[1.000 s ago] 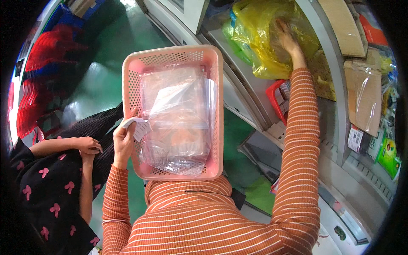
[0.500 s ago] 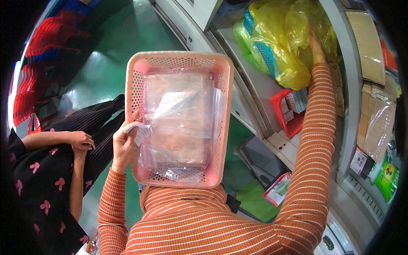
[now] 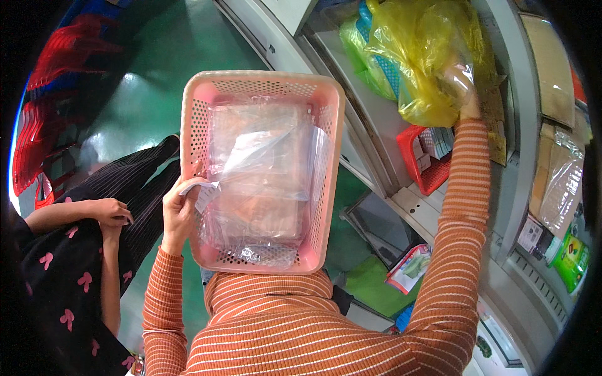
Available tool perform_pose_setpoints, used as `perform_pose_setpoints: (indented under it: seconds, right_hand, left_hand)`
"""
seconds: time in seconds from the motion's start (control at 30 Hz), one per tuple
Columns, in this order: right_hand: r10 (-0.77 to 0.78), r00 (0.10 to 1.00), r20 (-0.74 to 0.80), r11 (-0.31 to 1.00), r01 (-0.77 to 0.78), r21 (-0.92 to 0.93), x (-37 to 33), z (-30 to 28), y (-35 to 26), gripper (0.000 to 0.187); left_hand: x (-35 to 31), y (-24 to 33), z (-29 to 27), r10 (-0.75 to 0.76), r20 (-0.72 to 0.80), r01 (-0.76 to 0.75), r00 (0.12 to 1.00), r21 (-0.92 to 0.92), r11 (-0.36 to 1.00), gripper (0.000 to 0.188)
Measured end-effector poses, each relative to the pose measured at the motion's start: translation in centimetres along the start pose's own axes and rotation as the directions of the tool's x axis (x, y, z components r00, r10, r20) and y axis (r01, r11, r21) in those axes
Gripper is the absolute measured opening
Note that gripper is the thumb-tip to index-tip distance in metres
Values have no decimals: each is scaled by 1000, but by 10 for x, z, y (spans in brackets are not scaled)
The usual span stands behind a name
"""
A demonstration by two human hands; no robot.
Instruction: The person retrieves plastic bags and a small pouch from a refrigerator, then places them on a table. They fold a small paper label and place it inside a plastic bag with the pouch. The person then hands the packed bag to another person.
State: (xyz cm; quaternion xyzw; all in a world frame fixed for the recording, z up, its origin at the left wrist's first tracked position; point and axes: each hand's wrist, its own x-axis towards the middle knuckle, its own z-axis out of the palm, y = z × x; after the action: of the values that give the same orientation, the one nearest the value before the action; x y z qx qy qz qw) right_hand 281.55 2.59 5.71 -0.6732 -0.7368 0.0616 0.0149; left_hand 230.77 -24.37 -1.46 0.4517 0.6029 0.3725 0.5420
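Left hand [image 3: 180,210] bent at the elbow, fingers clamped on the left rim of a pink perforated basket [image 3: 194,131] and a paper slip [image 3: 199,193], clear plastic bags [image 3: 263,175] inside, right arm stretched up, right hand [image 3: 463,88] sunk in a yellow plastic bag [image 3: 420,50] on the shelf [image 3: 370,119], grip not discernible.

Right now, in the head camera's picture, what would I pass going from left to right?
Red baskets → another person's hand → left hand → pink basket → small red basket → right hand in the yellow bag → green packet.
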Motion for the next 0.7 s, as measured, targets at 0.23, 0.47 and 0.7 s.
perform_pose_setpoints:
  seconds: [0.23, 0.47, 0.7]
  right_hand:
    - [125, 990, 58, 990, -129, 64, 64, 7, 56, 45]
    - [223, 975, -20, 955, -214, 203, 70, -33, 91, 44]
    - [50, 997, -56, 991, -43, 130, -12, -1, 16, 48]
  left_hand:
    - [1, 9, 2, -8, -1, 8, 1000, 39, 999, 14]
    - [-2, 0, 0, -45, -17, 44, 999, -32, 999, 15]
    - [1, 12, -4, -62, 40, 63, 997, -27, 998, 19]
